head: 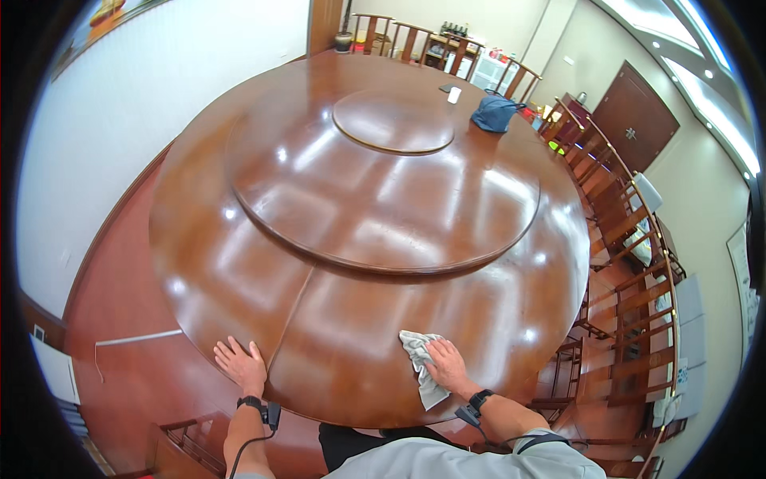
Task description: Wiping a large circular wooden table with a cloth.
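Note:
A large round wooden table [353, 311] with a glossy reddish-brown top fills the middle of the view. My right hand [447, 364] lies on a crumpled grey-white cloth [422, 353], pressed to the tabletop near the close edge; whether the fingers grip it is hard to tell. At the table's near left edge, my left hand [240, 364] rests palm down with its fingers spread, holding nothing. A seam in the tabletop runs just right of it. Both wrists wear black straps with small cabled devices.
A round wooden turntable [383, 239] rises from the table, bearing a smaller disc [392, 123]. A blue fabric bag [495, 114] and a white cylindrical object [454, 94] stand towards the far right. Wooden chairs [643, 293] line the right side; another chair [179, 446] is at lower left.

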Tool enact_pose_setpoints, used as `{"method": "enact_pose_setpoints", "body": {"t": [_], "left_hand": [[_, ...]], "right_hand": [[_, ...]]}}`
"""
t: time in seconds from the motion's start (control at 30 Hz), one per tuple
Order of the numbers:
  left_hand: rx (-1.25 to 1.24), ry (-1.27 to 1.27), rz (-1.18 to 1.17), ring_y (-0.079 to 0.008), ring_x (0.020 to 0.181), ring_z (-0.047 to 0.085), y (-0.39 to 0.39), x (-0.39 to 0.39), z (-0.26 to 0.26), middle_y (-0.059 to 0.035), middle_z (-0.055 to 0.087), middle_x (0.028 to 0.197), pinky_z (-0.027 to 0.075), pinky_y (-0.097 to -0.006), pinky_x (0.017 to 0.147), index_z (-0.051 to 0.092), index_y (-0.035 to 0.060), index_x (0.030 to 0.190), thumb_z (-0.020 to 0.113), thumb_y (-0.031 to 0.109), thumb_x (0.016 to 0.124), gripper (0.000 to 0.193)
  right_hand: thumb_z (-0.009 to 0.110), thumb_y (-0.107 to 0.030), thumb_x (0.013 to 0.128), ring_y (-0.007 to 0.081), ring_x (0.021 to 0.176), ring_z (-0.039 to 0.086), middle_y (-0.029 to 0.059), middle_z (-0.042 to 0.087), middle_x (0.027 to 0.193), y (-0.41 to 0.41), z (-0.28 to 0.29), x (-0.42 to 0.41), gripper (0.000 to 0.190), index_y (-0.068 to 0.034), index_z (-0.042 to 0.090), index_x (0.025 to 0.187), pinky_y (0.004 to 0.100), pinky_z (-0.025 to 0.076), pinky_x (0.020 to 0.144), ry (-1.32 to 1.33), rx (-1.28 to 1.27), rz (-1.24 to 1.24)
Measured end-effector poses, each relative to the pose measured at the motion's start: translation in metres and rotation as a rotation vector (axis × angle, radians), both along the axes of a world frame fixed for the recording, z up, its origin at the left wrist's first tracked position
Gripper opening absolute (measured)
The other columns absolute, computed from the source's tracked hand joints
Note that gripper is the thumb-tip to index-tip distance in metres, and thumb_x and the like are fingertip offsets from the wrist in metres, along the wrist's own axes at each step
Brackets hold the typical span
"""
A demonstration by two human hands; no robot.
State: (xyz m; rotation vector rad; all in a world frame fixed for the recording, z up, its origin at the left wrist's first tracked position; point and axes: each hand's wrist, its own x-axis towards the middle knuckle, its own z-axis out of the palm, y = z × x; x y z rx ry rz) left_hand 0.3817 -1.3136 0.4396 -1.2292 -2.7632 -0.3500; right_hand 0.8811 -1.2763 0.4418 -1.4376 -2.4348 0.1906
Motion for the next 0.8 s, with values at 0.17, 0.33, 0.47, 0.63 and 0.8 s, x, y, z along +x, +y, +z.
{"method": "enact_pose_setpoints", "body": {"t": [0.17,0.33,0.47,0.63,0.8], "left_hand": [[-0.004,0.052,0.015,-0.0477,0.146,0.03,-0.024,-0.002,0.004,-0.0333,0.037,0.154,0.021,-0.0555,0.122,0.045,-0.0038,0.147,0.055,0.039,0.1,0.065],[-0.007,0.063,0.011,-0.0482,0.144,0.031,-0.039,0.006,0.007,-0.033,0.038,0.153,0.023,-0.0557,0.121,0.044,-0.004,0.147,0.055,0.038,0.101,0.063],[0.002,0.065,0.019,-0.0479,0.145,0.031,-0.027,0.008,0.006,-0.0329,0.038,0.152,0.023,-0.0555,0.121,0.044,-0.0039,0.147,0.054,0.038,0.101,0.063],[0.014,0.048,0.025,-0.0471,0.146,0.03,-0.028,0.008,0.002,-0.0319,0.038,0.153,0.022,-0.0548,0.122,0.044,-0.0033,0.147,0.055,0.038,0.101,0.063],[0.02,0.037,0.029,-0.0464,0.146,0.03,-0.027,0.007,0.0,-0.0312,0.038,0.154,0.022,-0.0544,0.122,0.044,-0.003,0.148,0.056,0.039,0.1,0.064]], "right_hand": [[0.071,-0.015,0.085,0.0421,0.129,0.051,0.0212,0.059,0.132,0.024,0.001,-0.025,0.051,0.001,0.058,0.131,0.0472,0.041,0.112,0.11,0.078,-0.037],[0.07,-0.012,0.084,0.0426,0.128,0.05,0.0228,0.058,0.131,0.046,0.005,-0.062,0.05,0.003,0.057,0.13,0.0477,0.041,0.112,0.143,0.074,-0.024],[0.072,-0.009,0.081,0.0427,0.128,0.049,0.022,0.056,0.132,0.066,0.003,-0.11,0.051,0.003,0.056,0.129,0.0486,0.04,0.112,0.169,0.037,0.03],[0.072,-0.012,0.08,0.0413,0.13,0.047,0.0193,0.055,0.134,0.041,-0.004,-0.162,0.057,0.0,0.055,0.133,0.0489,0.04,0.113,0.175,0.013,0.245],[0.073,-0.012,0.081,0.0407,0.132,0.046,0.0195,0.053,0.136,0.001,-0.004,-0.165,0.059,0.001,0.054,0.135,0.0482,0.039,0.114,0.155,-0.027,0.394]]}}
